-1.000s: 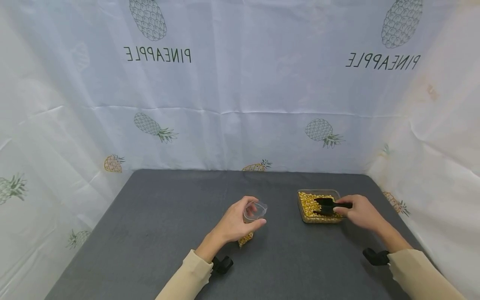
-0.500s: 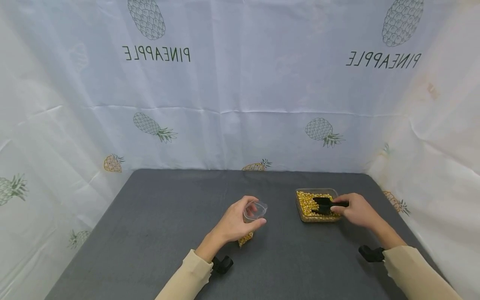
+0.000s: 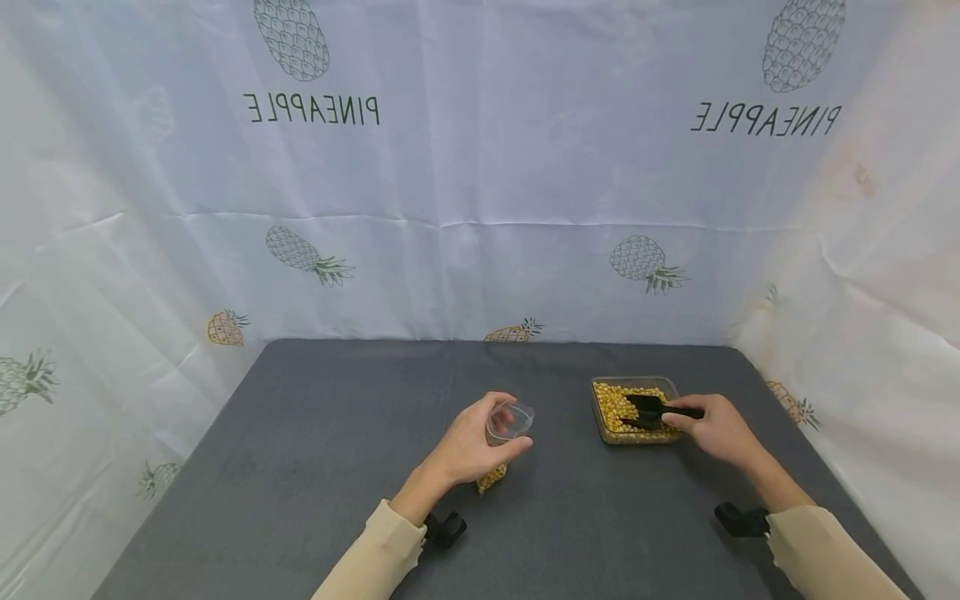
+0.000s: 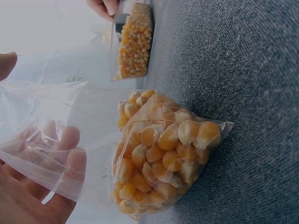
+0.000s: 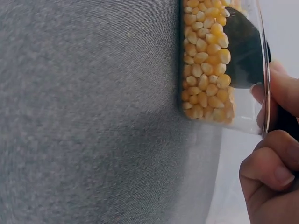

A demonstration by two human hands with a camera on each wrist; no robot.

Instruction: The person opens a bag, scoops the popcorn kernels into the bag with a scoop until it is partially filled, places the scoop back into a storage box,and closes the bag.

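Left hand (image 3: 471,446) curled round mouth of clear plastic bag (image 3: 504,433), holding it open; bag bottom resting on grey worktop (image 3: 315,433), part-filled with corn kernels (image 4: 163,158). In left wrist view, fingers (image 4: 70,154) visible through film, pinching upper edge.

Right hand (image 3: 716,429) pinching handle of black scoop (image 3: 648,410); scoop bowl down among kernels in clear rectangular tray (image 3: 600,421). Right wrist view: thumb and forefinger closed on handle at tray's near rim, dark bowl (image 5: 243,51) lying on top of kernels (image 5: 203,70).

Key relation: bag mouth to left of tray, well apart, bare worktop between. Scoop's long axis roughly left–right, handle toward right hand, bowl pointing toward bag. Right hand nearer tray; left hand nearer bag. Bag mouth tilted up and slightly toward tray side.

Surround: white cloth backdrop (image 3: 480,208) with pineapple print on three sides. Beige sleeves (image 3: 378,558) on both arms.
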